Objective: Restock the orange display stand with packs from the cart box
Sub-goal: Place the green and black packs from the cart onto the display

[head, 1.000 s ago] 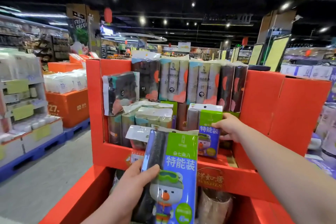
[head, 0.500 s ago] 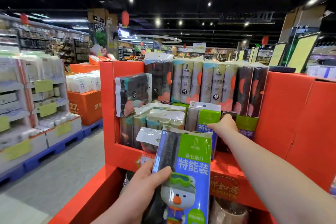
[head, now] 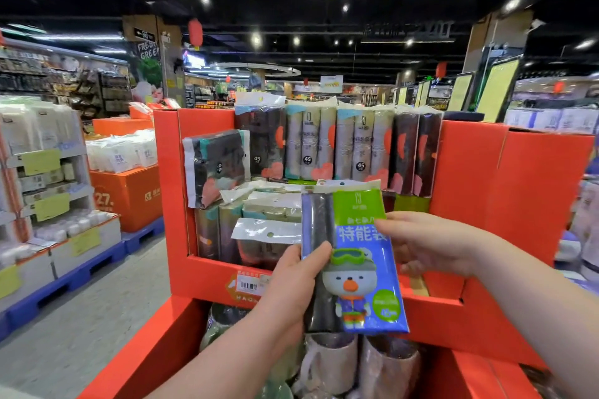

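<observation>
Head view: holding one blue-and-green pack (head: 359,256) up in front of the orange display stand (head: 470,172). Keeping its long axis nearly upright, top edge leaning a little to the left, printed face turned toward the camera. Hovering it just short of the stand's upper shelf, where standing packs (head: 324,146) are lining the back and lower greenish packs (head: 269,207) are crowding the left front. Facing a bare patch of shelf floor (head: 419,285) at the right front, beyond the held pack and slightly to its right. Judging from this, probably calling for a short push forward and rightward with the pack kept upright.

Gripping the pack's lower left edge with the left hand (head: 291,282), thumb lying across the front, fingers hidden behind. Touching the pack's right edge, up near the white lettering, with the fingertips of the right hand (head: 431,243). Not showing that hand's thumb, so whether pinching or merely steadying cannot be told. Placing the right hand nearer the bare patch than the left.
</observation>
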A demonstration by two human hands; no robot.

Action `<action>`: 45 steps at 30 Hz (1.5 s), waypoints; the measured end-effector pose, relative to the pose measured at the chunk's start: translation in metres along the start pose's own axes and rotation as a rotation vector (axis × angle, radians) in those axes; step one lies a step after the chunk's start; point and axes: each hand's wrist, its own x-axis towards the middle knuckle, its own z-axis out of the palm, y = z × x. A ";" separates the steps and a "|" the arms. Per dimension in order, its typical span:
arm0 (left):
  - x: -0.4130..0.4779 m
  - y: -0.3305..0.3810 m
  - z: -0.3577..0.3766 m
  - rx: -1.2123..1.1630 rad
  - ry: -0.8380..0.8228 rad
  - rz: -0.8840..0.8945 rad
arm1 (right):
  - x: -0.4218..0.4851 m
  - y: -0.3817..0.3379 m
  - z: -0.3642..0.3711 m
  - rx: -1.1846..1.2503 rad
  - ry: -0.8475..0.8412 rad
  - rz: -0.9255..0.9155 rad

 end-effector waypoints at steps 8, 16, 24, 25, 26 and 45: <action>0.007 0.004 -0.012 0.417 -0.008 0.077 | 0.020 -0.002 -0.016 0.156 0.313 -0.114; -0.001 -0.005 -0.039 0.538 -0.009 0.060 | 0.084 0.021 -0.011 0.147 0.602 -0.146; -0.009 -0.005 -0.049 0.570 0.037 0.038 | 0.123 0.049 0.004 0.033 0.679 -0.003; -0.009 -0.006 -0.050 0.574 0.039 0.032 | 0.123 0.050 0.004 0.005 0.730 0.014; -0.009 -0.006 -0.051 0.573 0.043 0.025 | 0.120 0.049 0.004 -0.034 0.759 0.035; -0.017 -0.031 -0.068 1.308 0.115 0.151 | 0.017 0.035 0.057 -1.037 0.556 -0.445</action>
